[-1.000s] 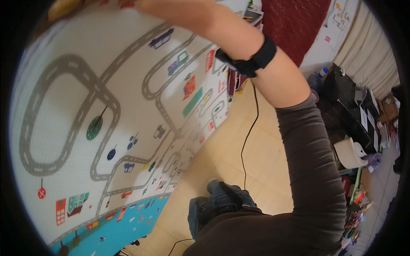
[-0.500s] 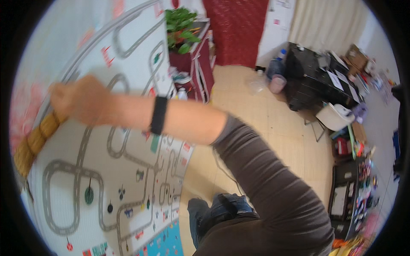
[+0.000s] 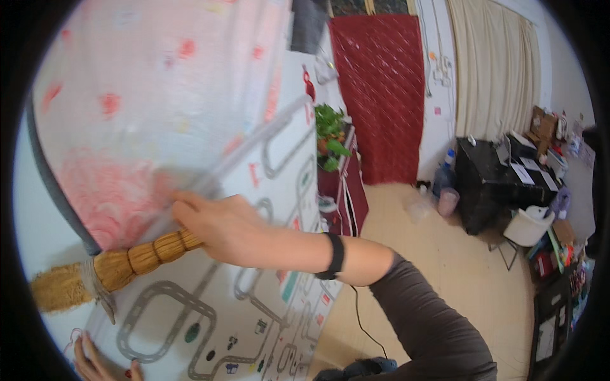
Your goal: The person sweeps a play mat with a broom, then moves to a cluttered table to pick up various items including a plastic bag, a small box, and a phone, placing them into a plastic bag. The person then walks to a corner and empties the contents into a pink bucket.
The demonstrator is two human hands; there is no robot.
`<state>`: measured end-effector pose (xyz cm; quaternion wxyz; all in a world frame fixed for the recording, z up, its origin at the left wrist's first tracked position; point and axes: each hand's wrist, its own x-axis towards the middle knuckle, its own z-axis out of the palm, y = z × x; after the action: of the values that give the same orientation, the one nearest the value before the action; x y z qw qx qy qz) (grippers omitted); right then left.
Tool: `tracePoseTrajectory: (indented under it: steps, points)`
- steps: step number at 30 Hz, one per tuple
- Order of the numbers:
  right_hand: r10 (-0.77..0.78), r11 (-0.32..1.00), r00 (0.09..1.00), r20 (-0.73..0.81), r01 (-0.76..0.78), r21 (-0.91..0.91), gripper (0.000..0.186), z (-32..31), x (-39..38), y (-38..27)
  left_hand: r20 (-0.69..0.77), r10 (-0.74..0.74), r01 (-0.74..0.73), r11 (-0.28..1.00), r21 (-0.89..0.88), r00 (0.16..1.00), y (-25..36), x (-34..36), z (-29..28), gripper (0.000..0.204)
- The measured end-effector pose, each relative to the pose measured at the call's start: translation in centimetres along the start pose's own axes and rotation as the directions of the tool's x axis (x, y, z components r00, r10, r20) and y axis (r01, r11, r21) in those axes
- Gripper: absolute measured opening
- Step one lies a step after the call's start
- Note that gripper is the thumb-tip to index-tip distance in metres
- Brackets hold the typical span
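My right hand (image 3: 222, 228) is closed around the handle end of a straw hand broom (image 3: 143, 257). The broom is bound in sections, and a grey cloth strip is tied near its bristle end, which points left. It lies across the top edge of a white play mat (image 3: 254, 197) printed with grey roads, small cars and trees. At the lower left, my left hand (image 3: 95, 363) has its fingers spread against the mat; part of this hand is cut off by the picture edge. A black band circles my right wrist.
A pink flowered cloth (image 3: 133, 152) hangs beyond the mat. A green plant (image 3: 330, 130) stands on a dark red cabinet (image 3: 352, 203). Farther off are a red quilted door curtain (image 3: 378, 95), a cluttered black desk (image 3: 486, 184), a white chair (image 3: 528, 227) and a black cable (image 3: 359, 317).
The view has swung left and up, showing more of the pink cloth. My left hand has come into view at the lower left. The broom stays in my right hand and shows more fully.
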<state>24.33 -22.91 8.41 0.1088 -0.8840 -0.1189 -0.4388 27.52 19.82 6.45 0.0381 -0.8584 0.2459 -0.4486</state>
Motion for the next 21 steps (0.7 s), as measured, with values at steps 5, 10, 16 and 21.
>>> tracePoseTrajectory:
  steps: [5, 10, 16, 21]
  points:
    - [-0.239, 0.962, 0.965, 0.111, 0.220, 0.164, 0.035, -6.5, 7.3, -1.8, -0.199, 0.083, -0.094, 0.995, -0.044, 0.977, 8.6, 4.3, 0.1, 0.079]
    - [-0.392, 0.911, 0.819, 0.419, 0.282, 0.300, 0.053, -4.3, 11.1, -4.7, -0.142, 0.001, 0.005, 0.999, 0.041, 0.990, 11.2, 5.5, -1.4, 0.071]
    - [-0.216, 0.960, 0.888, 0.405, 0.269, -0.079, 0.056, -2.6, 16.6, 1.4, -0.256, 0.078, -0.090, 0.995, -0.032, 0.964, 11.0, 5.7, -3.6, 0.057]
    - [0.131, 0.856, 0.874, 0.467, 0.138, -0.499, 0.040, -5.3, 17.7, 11.7, -0.245, 0.056, -0.068, 0.997, -0.039, 0.968, 10.5, 5.8, -3.8, 0.055]
